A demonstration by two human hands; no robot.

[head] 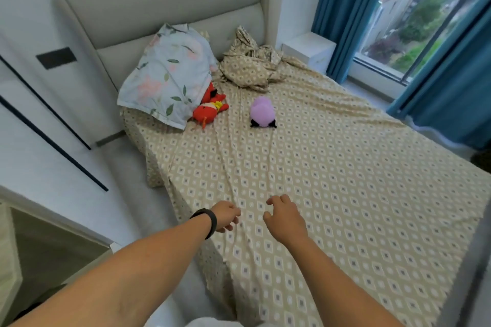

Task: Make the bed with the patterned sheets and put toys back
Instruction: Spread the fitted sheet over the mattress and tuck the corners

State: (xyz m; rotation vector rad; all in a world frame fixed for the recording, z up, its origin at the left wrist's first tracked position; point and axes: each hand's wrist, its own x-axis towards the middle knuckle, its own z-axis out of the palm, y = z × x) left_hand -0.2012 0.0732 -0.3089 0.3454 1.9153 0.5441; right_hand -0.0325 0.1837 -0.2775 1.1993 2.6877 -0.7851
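Beige patterned sheet [332, 180] covers the bed, ridged with long creases running from my hands toward the headboard [159, 8]. My left hand [225, 215] and right hand [285, 218] hover just above it, fingers loosely curled, gripping nothing. I should press flat and sweep outward along the creases. The red toy [210, 110] and purple toy [261, 111] lie near the floral pillow [167, 74]; a crumpled bundle [252, 66] waits beyond.

Blue curtains [353, 13] beside the window [430, 16], white nightstand [309, 50], perhaps a wardrobe [39, 103] left.
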